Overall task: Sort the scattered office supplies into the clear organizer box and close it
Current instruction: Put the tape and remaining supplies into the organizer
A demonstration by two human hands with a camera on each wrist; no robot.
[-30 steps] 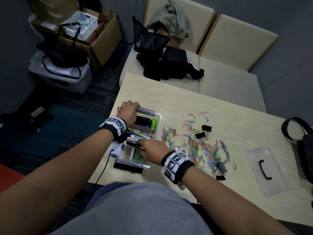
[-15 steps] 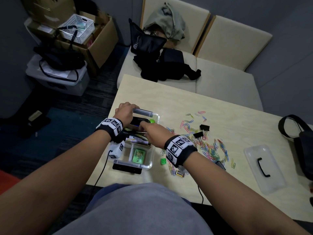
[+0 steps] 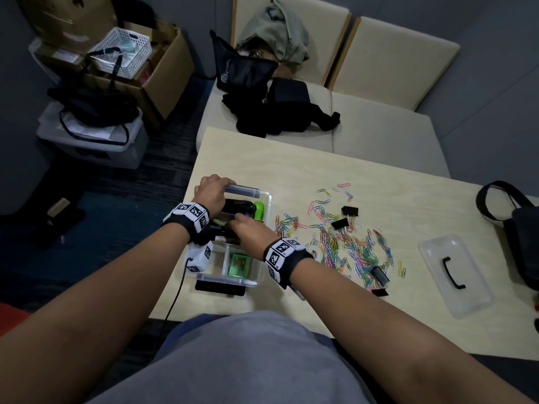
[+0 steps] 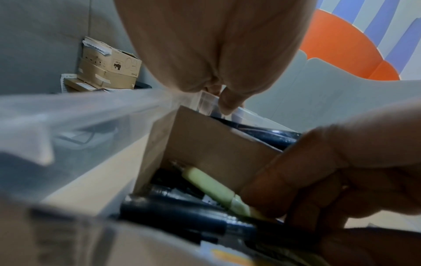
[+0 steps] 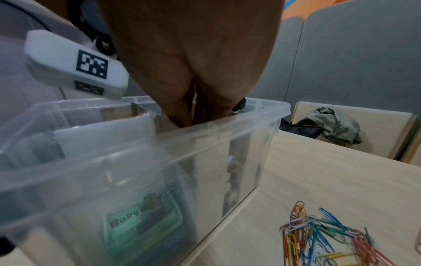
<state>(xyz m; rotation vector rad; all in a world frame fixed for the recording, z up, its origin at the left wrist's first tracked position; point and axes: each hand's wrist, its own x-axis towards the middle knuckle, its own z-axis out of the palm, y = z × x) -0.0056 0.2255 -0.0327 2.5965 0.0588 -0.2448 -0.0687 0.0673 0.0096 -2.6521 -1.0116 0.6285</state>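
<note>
2 hands (image 3: 214, 189) in clear plastic box (image 3: 264, 196)

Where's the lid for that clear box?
In the head view, the clear lid lies on the table's right side, beyond the paper clips.

Clear organizer box (image 3: 264, 199); multicoloured paper clips (image 3: 347, 243); black binder clips (image 3: 349, 210); black-and-white checked wristbands (image 3: 191, 214); pale wooden table (image 3: 379, 182).
</note>
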